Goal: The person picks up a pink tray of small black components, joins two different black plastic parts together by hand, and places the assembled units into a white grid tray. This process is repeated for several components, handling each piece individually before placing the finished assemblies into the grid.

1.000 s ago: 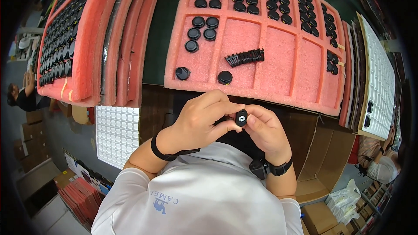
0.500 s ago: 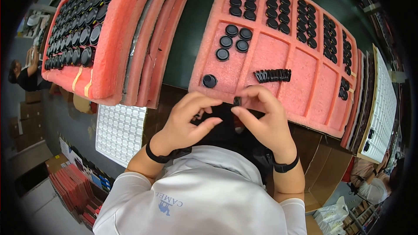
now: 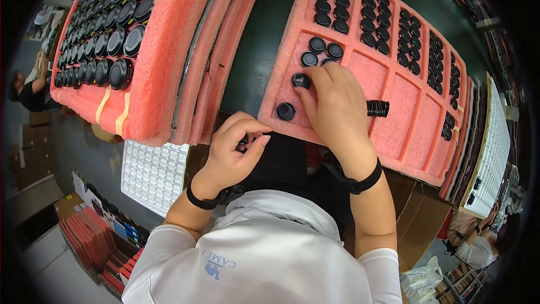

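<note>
Puck [image 3: 301, 80] at the tray's [image 3: 400, 107] near-left compartment, pinched by the right hand [image 3: 337, 104]; looks light, stiff, slightly slick, so the rim's the place to grip. Left hand [image 3: 228, 152] curls round a black piece [image 3: 243, 145], off the tray's corner.

Free room over bare compartments [image 3: 398, 114]; round black pieces [image 3: 334, 51] and foam stack [image 3: 160, 67] in the way leftward.

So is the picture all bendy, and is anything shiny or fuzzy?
In the head view, the fisheye lens curves the edges of the pink foam tray and darkens the corners; in the head view, light glints off the round black pieces at left; in the head view, the person at the far left looks fuzzy.
</note>
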The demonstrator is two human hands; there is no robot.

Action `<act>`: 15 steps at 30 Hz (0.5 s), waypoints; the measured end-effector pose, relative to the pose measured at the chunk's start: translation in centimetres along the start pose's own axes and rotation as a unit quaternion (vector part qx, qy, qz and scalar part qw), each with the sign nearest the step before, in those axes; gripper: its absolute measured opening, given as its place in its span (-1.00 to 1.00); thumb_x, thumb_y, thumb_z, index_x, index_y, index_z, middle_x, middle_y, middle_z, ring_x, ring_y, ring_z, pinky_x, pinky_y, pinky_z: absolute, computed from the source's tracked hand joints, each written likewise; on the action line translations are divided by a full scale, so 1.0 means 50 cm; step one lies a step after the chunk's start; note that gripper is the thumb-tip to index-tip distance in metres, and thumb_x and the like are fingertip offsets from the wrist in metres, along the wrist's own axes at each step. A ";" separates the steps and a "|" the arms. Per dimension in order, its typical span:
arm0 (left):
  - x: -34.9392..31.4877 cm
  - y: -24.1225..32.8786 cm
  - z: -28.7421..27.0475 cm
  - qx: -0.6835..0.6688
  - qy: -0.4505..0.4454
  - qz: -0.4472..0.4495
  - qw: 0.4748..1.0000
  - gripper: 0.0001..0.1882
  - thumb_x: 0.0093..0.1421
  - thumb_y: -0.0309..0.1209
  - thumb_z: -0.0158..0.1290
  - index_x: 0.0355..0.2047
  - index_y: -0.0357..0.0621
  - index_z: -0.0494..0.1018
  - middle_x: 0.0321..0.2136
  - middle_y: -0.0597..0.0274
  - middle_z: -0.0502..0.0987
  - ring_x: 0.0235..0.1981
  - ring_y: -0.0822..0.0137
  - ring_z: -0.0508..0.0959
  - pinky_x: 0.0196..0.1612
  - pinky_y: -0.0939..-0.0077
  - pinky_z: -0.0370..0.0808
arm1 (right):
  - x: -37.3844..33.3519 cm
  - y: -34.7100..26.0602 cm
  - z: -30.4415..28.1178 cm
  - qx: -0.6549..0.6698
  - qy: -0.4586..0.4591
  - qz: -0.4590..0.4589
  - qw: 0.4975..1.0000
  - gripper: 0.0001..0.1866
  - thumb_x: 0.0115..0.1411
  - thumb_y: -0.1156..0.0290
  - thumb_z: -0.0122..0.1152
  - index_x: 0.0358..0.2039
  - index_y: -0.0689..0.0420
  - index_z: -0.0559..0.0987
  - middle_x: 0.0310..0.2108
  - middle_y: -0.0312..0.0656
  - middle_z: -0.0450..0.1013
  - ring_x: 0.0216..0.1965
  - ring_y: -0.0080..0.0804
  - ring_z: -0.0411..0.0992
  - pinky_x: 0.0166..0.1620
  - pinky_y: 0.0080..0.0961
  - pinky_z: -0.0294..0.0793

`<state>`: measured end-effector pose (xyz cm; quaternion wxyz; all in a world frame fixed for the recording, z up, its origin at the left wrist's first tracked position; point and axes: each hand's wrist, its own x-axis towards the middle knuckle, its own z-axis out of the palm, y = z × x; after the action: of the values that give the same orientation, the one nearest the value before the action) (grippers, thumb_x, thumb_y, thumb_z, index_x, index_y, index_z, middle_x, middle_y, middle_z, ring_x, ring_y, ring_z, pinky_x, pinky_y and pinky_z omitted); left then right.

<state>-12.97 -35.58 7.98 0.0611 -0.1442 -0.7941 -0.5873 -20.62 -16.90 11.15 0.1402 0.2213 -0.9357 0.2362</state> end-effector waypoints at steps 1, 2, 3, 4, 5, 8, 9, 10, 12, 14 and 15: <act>0.000 -0.002 -0.001 0.000 0.004 -0.001 1.000 -0.87 0.05 -0.62 0.08 -0.34 -0.24 0.45 -0.45 0.23 0.39 -0.59 0.49 0.33 -0.52 0.65 0.29 | -0.002 -0.003 0.000 -0.003 0.005 -0.006 1.000 -0.76 -0.08 0.45 0.28 -0.38 0.22 0.48 -0.52 -0.12 0.35 -0.42 -0.13 0.35 -0.32 -0.31 0.35; 0.000 -0.003 -0.002 0.000 0.005 -0.002 1.000 -0.87 0.05 -0.62 0.08 -0.34 -0.24 0.45 -0.45 0.23 0.39 -0.59 0.49 0.33 -0.52 0.65 0.29 | -0.004 -0.006 0.000 -0.005 0.010 -0.011 1.000 -0.76 -0.08 0.44 0.28 -0.38 0.21 0.48 -0.53 -0.12 0.35 -0.41 -0.13 0.35 -0.32 -0.31 0.34; 0.000 -0.004 -0.002 -0.003 0.006 -0.015 1.000 -0.87 0.05 -0.62 0.07 -0.34 -0.26 0.44 -0.45 0.22 0.40 -0.55 0.48 0.34 -0.48 0.66 0.30 | -0.010 -0.011 -0.001 -0.006 0.009 -0.010 1.000 -0.76 -0.08 0.44 0.28 -0.38 0.21 0.48 -0.53 -0.12 0.35 -0.41 -0.13 0.35 -0.32 -0.31 0.34; 0.000 -0.004 -0.002 -0.005 0.007 -0.028 1.000 -0.87 0.06 -0.62 0.06 -0.35 -0.27 0.44 -0.45 0.20 0.40 -0.52 0.47 0.35 -0.44 0.66 0.30 | -0.018 -0.019 -0.002 0.017 -0.014 -0.009 1.000 -0.76 -0.08 0.44 0.28 -0.38 0.21 0.48 -0.52 -0.12 0.36 -0.42 -0.12 0.35 -0.32 -0.31 0.34; -0.001 -0.005 -0.002 -0.008 0.008 -0.041 0.999 -0.88 0.06 -0.63 0.05 -0.35 -0.28 0.44 -0.44 0.19 0.40 -0.48 0.46 0.36 -0.39 0.66 0.31 | -0.026 -0.027 -0.002 0.040 -0.038 -0.008 0.998 -0.75 -0.08 0.43 0.28 -0.37 0.21 0.48 -0.52 -0.12 0.36 -0.42 -0.11 0.35 -0.33 -0.30 0.34; 0.005 -0.007 0.003 0.001 0.012 -0.012 1.000 -0.84 0.05 -0.63 0.07 -0.32 -0.26 0.43 -0.42 0.21 0.40 -0.55 0.49 0.34 -0.47 0.66 0.29 | -0.040 -0.030 0.014 0.064 -0.053 -0.014 0.996 -0.76 -0.08 0.44 0.28 -0.37 0.21 0.48 -0.52 -0.12 0.36 -0.42 -0.12 0.35 -0.34 -0.32 0.33; 0.007 -0.007 0.005 0.007 0.014 0.003 1.000 -0.82 0.04 -0.63 0.08 -0.30 -0.24 0.43 -0.41 0.22 0.39 -0.58 0.50 0.32 -0.51 0.66 0.28 | -0.043 -0.032 0.020 0.064 -0.046 -0.021 0.997 -0.76 -0.07 0.45 0.28 -0.37 0.22 0.48 -0.52 -0.12 0.36 -0.43 -0.14 0.35 -0.35 -0.34 0.33; 0.009 -0.006 0.006 0.007 0.013 0.003 1.000 -0.82 0.04 -0.63 0.08 -0.30 -0.24 0.43 -0.41 0.22 0.39 -0.58 0.50 0.32 -0.51 0.66 0.28 | -0.046 -0.033 0.023 0.064 -0.038 -0.028 0.997 -0.77 -0.07 0.46 0.27 -0.37 0.22 0.48 -0.52 -0.12 0.36 -0.44 -0.15 0.34 -0.35 -0.35 0.33; 0.014 -0.003 0.011 -0.016 0.026 0.000 1.000 -0.74 0.01 -0.61 0.12 -0.24 -0.23 0.41 -0.38 0.22 0.39 -0.57 0.50 0.32 -0.51 0.67 0.28 | -0.057 -0.030 0.010 0.116 -0.038 -0.001 0.993 -0.78 -0.04 0.48 0.26 -0.36 0.22 0.48 -0.51 -0.13 0.36 -0.45 -0.21 0.34 -0.35 -0.39 0.33; 0.017 0.007 0.017 -0.026 0.032 -0.002 0.999 -0.70 0.00 -0.60 0.13 -0.21 -0.23 0.40 -0.36 0.22 0.39 -0.57 0.50 0.32 -0.51 0.67 0.28 | -0.068 -0.032 -0.011 0.218 -0.042 0.048 0.974 -0.81 0.01 0.51 0.23 -0.34 0.24 0.46 -0.50 -0.16 0.35 -0.47 -0.33 0.34 -0.35 -0.45 0.35; 0.019 0.018 0.021 -0.048 0.019 -0.015 0.999 -0.66 -0.02 -0.58 0.15 -0.19 -0.23 0.39 -0.35 0.22 0.39 -0.57 0.50 0.32 -0.50 0.68 0.28 | -0.077 -0.035 -0.018 0.218 -0.040 0.049 0.974 -0.81 0.01 0.51 0.23 -0.34 0.24 0.46 -0.50 -0.16 0.35 -0.47 -0.33 0.34 -0.35 -0.45 0.35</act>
<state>-13.53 -34.19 8.74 0.0602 -0.1239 -0.7659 -0.6280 -16.31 -16.47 11.16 0.0392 0.2102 -0.8760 0.4322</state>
